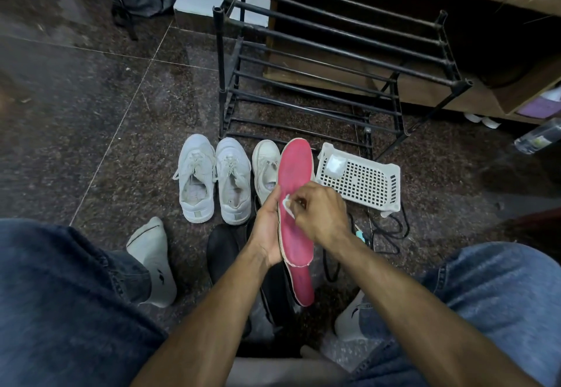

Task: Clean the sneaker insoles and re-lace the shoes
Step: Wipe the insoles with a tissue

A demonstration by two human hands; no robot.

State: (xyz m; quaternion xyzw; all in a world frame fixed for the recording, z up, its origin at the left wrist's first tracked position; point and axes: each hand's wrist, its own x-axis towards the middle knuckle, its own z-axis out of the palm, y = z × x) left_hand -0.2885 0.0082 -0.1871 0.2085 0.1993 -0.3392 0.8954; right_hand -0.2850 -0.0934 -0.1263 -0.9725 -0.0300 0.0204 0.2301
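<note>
L hand [267, 229] grips a pink insole [294, 180] from its left edge, fingers curled round the back, thumb side twd the camera; insole held upright-ish, toe end pointing away, above the floor; a 2nd pink insole [303, 286] sits just behind/below it, overlapping, heel end sticking out twd the camera, looks held in the same hand. R hand [318, 216] has fingers curled, pinching a small white wipe [287, 206] and pressing it on the pink face of the front insole, near the mid-left edge.

On the dark speckled floor [106, 144]: pair of white sneakers [214, 180] side by side, laces in, toes away from the person; a 3rd white sneaker [265, 171] just right of them, partly hidden behind the insole. White perforated basket [361, 180] right of the insole, a small white folded piece [335, 163] in its far-left corner. Black cord [391, 229] lies on the floor near the basket's front edge. Black metal shoe rack [334, 62] stands behind the shoes. Dark shoe [224, 250] under the L forearm. Person's socked feet [154, 262] and jeans [60, 295] frame the bottom; plastic bottle [537, 139] at far right.
</note>
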